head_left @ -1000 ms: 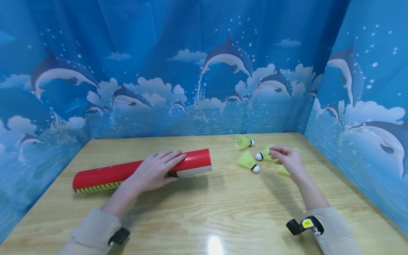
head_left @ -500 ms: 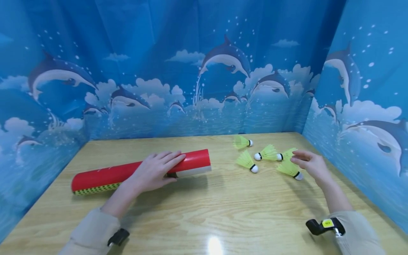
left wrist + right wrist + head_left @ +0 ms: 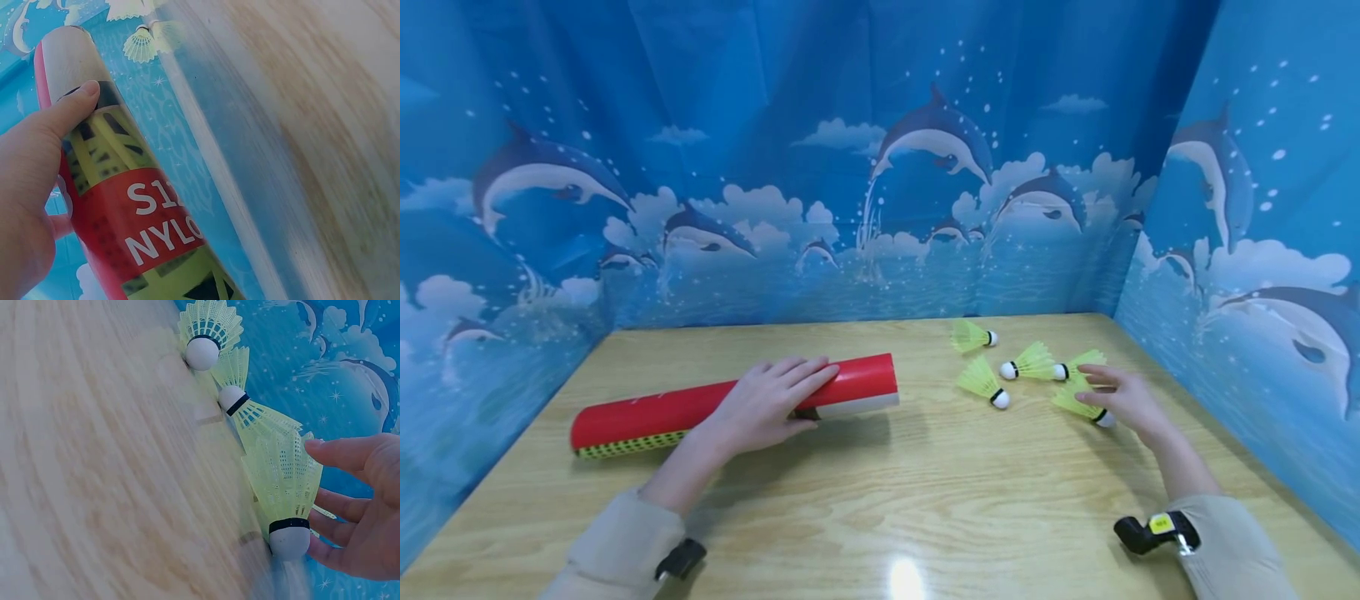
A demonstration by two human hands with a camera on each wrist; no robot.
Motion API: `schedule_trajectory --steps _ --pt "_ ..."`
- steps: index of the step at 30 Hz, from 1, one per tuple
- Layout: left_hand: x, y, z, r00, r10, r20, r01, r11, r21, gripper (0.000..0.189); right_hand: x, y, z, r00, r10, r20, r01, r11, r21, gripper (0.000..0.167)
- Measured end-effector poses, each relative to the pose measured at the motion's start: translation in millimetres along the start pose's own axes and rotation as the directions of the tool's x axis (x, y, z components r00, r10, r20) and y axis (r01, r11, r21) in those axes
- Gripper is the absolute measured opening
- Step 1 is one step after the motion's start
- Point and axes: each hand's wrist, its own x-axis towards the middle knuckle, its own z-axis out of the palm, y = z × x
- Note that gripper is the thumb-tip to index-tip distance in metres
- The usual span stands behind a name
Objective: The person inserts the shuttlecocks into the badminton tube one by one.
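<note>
My left hand (image 3: 767,404) grips a long red shuttlecock tube (image 3: 647,412), thumb on the near side and fingers over the top. White lettering and a yellow-green pattern with dark shapes show on the tube in the left wrist view. At the right, my right hand (image 3: 1131,404) is at the nearest yellow shuttlecock (image 3: 284,481), which has a white cork with a black band. Its thumb tip is at the skirt's edge, while the other fingers, spread apart from the thumb, reach behind the skirt and cork. Another shuttlecock (image 3: 1084,362) lies just beyond, its cork toward the left.
More yellow shuttlecocks lie to the left of my right hand: one in the middle (image 3: 1032,363), one nearer the tube (image 3: 979,377) and one farther back (image 3: 970,336). A blue dolphin-print curtain (image 3: 760,283) borders the back and sides of the wooden table (image 3: 895,492).
My right hand has moved right, uncovering the two rightmost shuttlecocks, then come down slightly with fingers spreading at the nearest one. My left hand and the tube stay in place.
</note>
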Motion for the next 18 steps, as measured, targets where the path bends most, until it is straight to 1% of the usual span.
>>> schedule_trajectory --steps 8,13,18 --pt "-0.3 -0.1 -0.4 1.0 -0.008 0.016 0.008 1.0 -0.006 0.091 -0.6 -1.1 2.0 0.999 0.034 0.004 -0.034 0.998 -0.057 0.061" --pt "-0.4 0.4 -0.4 1.0 -0.003 0.011 0.003 1.0 0.0 0.091 0.7 -0.4 4.0 1.0 0.023 0.012 -0.022 0.994 -0.11 0.063" --pt "-0.9 0.8 -0.4 1.0 -0.004 0.006 0.004 1.0 0.0 0.092 1.6 -1.9 6.1 0.999 0.031 0.022 -0.028 0.993 -0.114 0.063"
